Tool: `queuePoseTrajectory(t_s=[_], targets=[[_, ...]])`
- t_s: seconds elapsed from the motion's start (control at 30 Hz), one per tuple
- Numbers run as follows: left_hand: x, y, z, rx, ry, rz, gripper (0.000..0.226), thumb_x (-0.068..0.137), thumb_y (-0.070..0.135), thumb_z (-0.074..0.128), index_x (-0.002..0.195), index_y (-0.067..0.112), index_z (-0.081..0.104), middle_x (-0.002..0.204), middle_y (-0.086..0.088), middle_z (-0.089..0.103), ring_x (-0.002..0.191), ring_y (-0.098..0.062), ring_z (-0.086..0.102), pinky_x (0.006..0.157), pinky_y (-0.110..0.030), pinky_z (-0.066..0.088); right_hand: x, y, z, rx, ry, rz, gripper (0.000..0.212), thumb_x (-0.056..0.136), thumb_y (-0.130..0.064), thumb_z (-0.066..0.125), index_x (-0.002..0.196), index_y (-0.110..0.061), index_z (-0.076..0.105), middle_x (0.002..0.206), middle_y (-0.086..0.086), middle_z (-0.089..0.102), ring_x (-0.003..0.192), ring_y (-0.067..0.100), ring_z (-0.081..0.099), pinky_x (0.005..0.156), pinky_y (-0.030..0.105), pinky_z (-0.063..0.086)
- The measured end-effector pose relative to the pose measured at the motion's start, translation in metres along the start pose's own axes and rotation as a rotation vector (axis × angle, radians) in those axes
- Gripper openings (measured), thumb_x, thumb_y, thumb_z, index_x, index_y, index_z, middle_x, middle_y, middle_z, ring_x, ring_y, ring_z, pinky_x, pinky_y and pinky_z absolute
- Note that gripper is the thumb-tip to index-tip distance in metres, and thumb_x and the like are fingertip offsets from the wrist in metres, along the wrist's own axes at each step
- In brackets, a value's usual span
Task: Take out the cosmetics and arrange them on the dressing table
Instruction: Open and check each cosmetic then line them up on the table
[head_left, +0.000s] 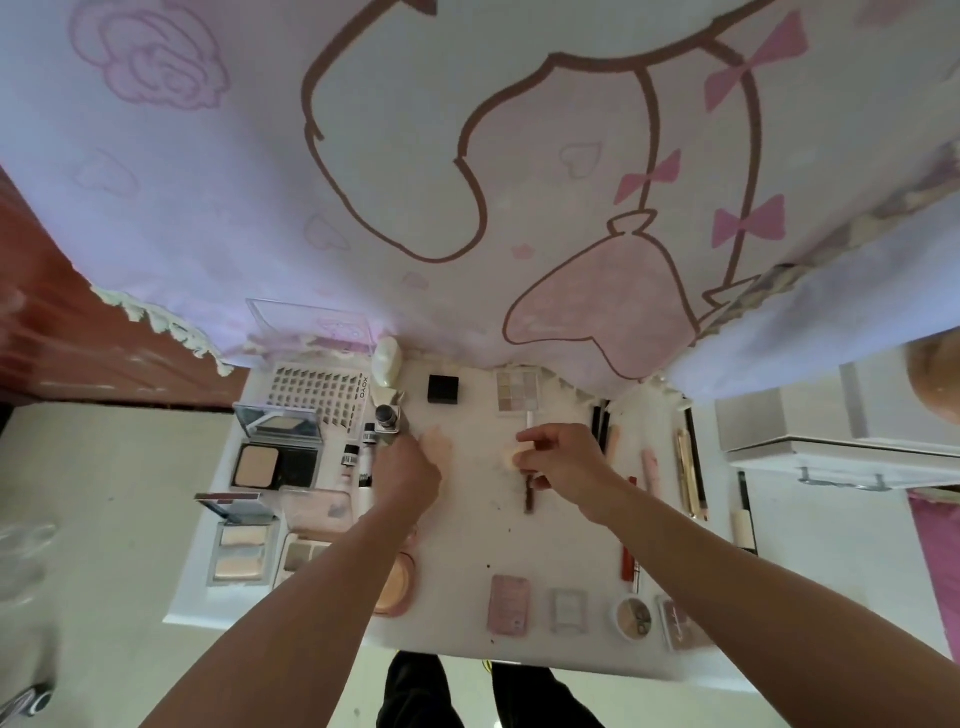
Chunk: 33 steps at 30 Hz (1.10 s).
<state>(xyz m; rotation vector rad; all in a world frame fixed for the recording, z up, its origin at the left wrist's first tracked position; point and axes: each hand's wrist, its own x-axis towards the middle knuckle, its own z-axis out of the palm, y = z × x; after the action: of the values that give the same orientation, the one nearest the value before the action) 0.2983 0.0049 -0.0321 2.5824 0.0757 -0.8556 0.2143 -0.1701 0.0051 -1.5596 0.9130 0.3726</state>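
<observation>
Mid white tabletop, a seemingly soft, light round cream puff is pinched edgewise by the right hand; the left hand hold is unclear.

Both forearms are bare all the way up to the wrists, the left hand and the right hand uncovered as well. Black trousers, loosely creased, cover the two legs that show below the near edge of the surface.
</observation>
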Motion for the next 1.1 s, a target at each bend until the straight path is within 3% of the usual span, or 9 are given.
queuePoseTrajectory(t_s=[0.1, 0.2, 0.3, 0.47, 0.8, 1.1], targets=[[-0.004, -0.003, -0.006, 0.066, -0.049, 0.029, 0.017, 0.081, 0.003, 0.059, 0.097, 0.0, 0.063, 0.1, -0.014, 0.067, 0.097, -0.029, 0.063, 0.068, -0.028, 0.043, 0.018, -0.007, 0.01, -0.148, 0.044, -0.05, 0.021, 0.08, -0.002, 0.075, 0.096, -0.014, 0.072, 0.098, 0.004, 0.07, 0.076, 0.017, 0.069, 0.075, 0.033, 0.06], [-0.009, -0.008, -0.011, 0.115, -0.028, 0.079, 0.024, 0.085, 0.008, 0.059, 0.109, 0.007, 0.062, 0.111, -0.008, 0.064, 0.103, -0.025, 0.061, 0.073, -0.027, 0.04, 0.031, -0.014, 0.022, -0.332, 0.092, -0.148, 0.019, 0.078, -0.012, 0.078, 0.087, -0.026, 0.068, 0.092, -0.007, 0.068, 0.081, 0.015, 0.067, 0.076, 0.033, 0.057], [-0.012, -0.016, -0.021, 0.175, 0.003, 0.143, 0.024, 0.088, 0.016, 0.057, 0.111, 0.01, 0.062, 0.116, -0.004, 0.061, 0.108, -0.024, 0.058, 0.081, -0.031, 0.043, 0.045, -0.02, 0.04, -0.485, 0.116, -0.225, 0.016, 0.079, -0.021, 0.077, 0.09, -0.025, 0.066, 0.09, -0.008, 0.065, 0.083, 0.013, 0.061, 0.071, 0.029, 0.049], [-0.007, -0.027, -0.03, 0.239, -0.027, 0.236, 0.026, 0.09, 0.017, 0.054, 0.113, 0.011, 0.064, 0.117, -0.006, 0.063, 0.108, -0.025, 0.058, 0.087, -0.034, 0.048, 0.055, -0.011, 0.067, -0.618, 0.174, -0.168, 0.014, 0.083, -0.023, 0.071, 0.093, -0.018, 0.062, 0.092, 0.0, 0.065, 0.086, 0.021, 0.061, 0.072, 0.033, 0.05], [0.004, -0.039, -0.028, 0.292, -0.218, 0.364, 0.036, 0.09, 0.01, 0.048, 0.124, 0.009, 0.057, 0.128, -0.008, 0.055, 0.115, -0.027, 0.055, 0.093, -0.039, 0.047, 0.041, 0.009, 0.093, -0.676, 0.124, -0.097, 0.02, 0.082, -0.035, 0.067, 0.093, -0.018, 0.064, 0.092, 0.001, 0.067, 0.088, 0.022, 0.062, 0.071, 0.032, 0.049], [0.003, -0.039, -0.033, 0.302, -0.227, 0.382, 0.038, 0.09, 0.01, 0.048, 0.127, 0.01, 0.055, 0.13, -0.007, 0.054, 0.117, -0.027, 0.053, 0.09, -0.036, 0.044, 0.038, 0.014, 0.083, -0.681, 0.073, -0.087, 0.03, 0.084, -0.017, 0.066, 0.114, -0.016, 0.066, 0.111, 0.004, 0.066, 0.099, 0.024, 0.063, 0.083, 0.035, 0.055]])
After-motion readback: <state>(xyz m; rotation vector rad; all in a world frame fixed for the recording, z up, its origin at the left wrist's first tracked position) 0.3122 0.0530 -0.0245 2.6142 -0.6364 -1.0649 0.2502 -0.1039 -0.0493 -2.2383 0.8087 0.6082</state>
